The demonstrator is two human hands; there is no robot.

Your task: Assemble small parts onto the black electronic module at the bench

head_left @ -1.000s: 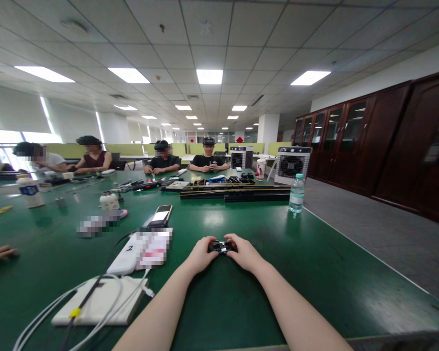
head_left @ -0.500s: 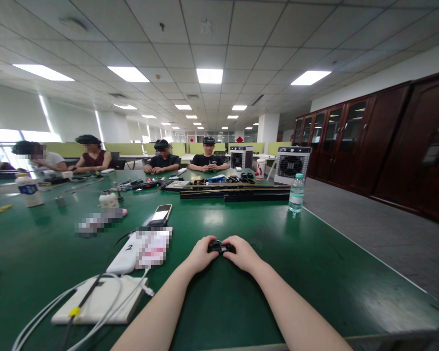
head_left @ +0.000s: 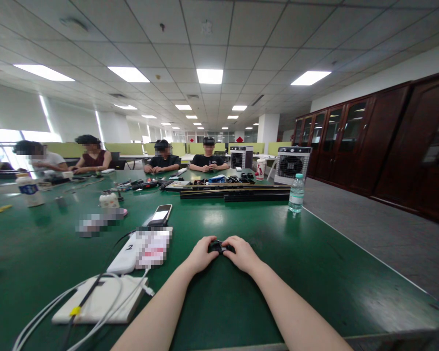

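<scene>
A small black object (head_left: 217, 246), its exact kind too small to make out, is between my hands, low over or on the green table (head_left: 219, 292). My left hand (head_left: 203, 254) grips its left side, the thumb at the near edge and the fingers curled round the far side. On the opposite side my right hand (head_left: 240, 252) holds it in the same way, thumb toward the left thumb. Much of the object is covered by fingers and thumbs.
Left of my forearms lie a white power bank (head_left: 123, 256), a phone (head_left: 161, 214) and a white flat box (head_left: 95, 302) with cables across it. A water bottle (head_left: 296, 194) stands at the right edge. Black bars (head_left: 256, 194) lie farther back; several people sit beyond.
The thumbs have shifted very slightly on the black object. Both hands stay in the same place, and nothing else has visibly moved.
</scene>
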